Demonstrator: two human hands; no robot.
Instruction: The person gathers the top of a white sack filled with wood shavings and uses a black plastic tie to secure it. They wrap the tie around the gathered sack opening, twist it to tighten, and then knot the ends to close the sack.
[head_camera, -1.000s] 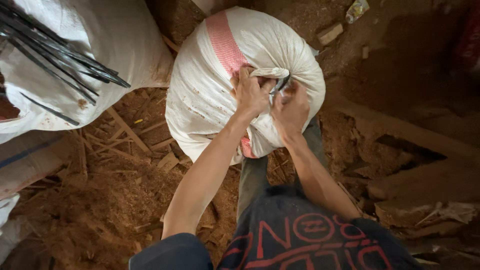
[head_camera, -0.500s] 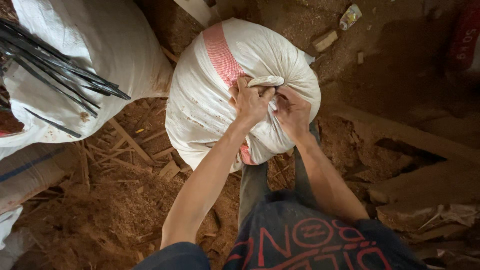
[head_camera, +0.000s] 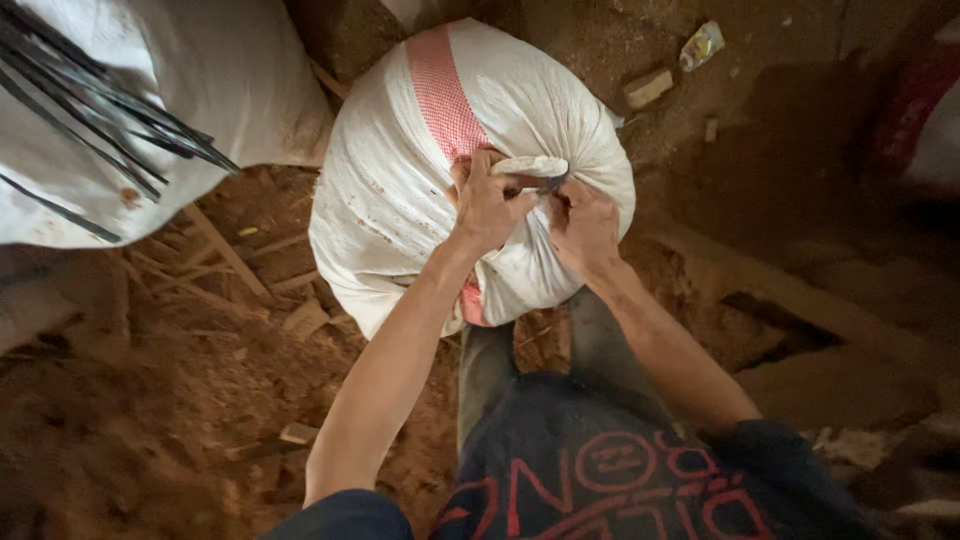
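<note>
A full white woven sack (head_camera: 400, 190) with a pink checked stripe stands on the dirt floor in front of me. Its gathered neck (head_camera: 530, 166) is bunched at the top. My left hand (head_camera: 487, 205) grips the bunched cloth just below the neck. My right hand (head_camera: 583, 225) pinches the neck from the right side, with a thin dark tie or string between its fingers. Both forearms reach forward over my dark printed shirt.
A second white sack (head_camera: 150, 110) lies at the upper left with several dark strips (head_camera: 110, 110) across it. Wood scraps and splinters (head_camera: 230, 270) litter the reddish dirt. A small block (head_camera: 648, 88) and a crumpled wrapper (head_camera: 701, 44) lie beyond the sack.
The view has shifted slightly, bringing the sack a little lower and nearer. Both hands stay at the sack's neck, with small finger movements on the bunched cloth.
</note>
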